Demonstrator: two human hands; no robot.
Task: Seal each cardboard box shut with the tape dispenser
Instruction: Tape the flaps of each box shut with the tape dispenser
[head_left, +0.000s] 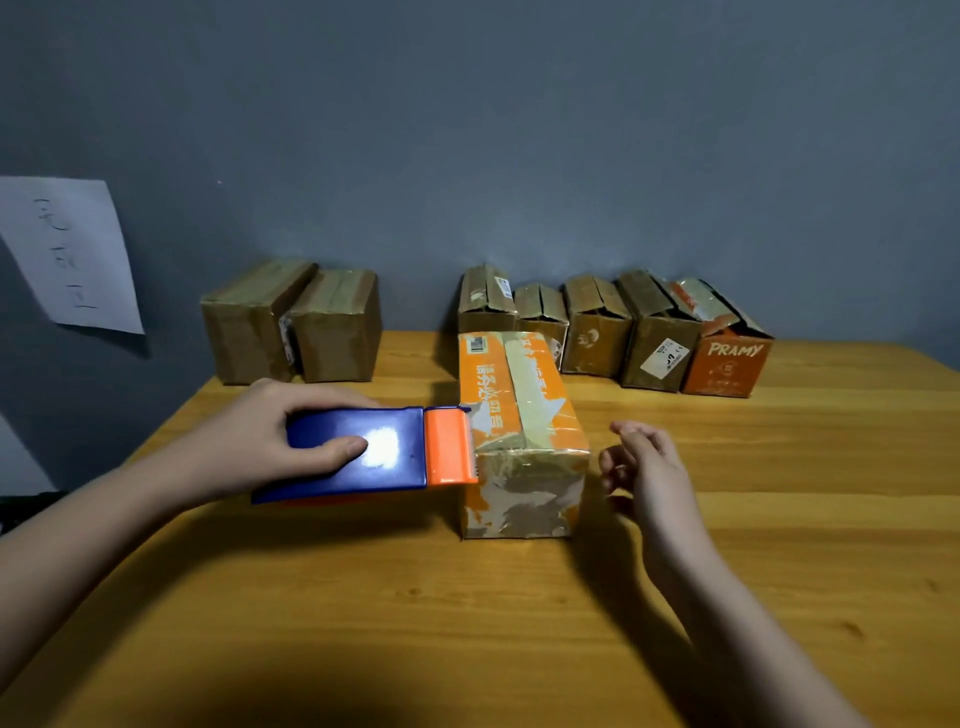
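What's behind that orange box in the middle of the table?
Behind the orange box, a row of five cardboard boxes stands against the wall. The two leftmost are partly covered by it, so their lower fronts cannot be seen.

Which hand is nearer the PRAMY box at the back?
Right. The right hand hovers open in front of the PRAMY box; the left hand grips the tape dispenser much farther left.
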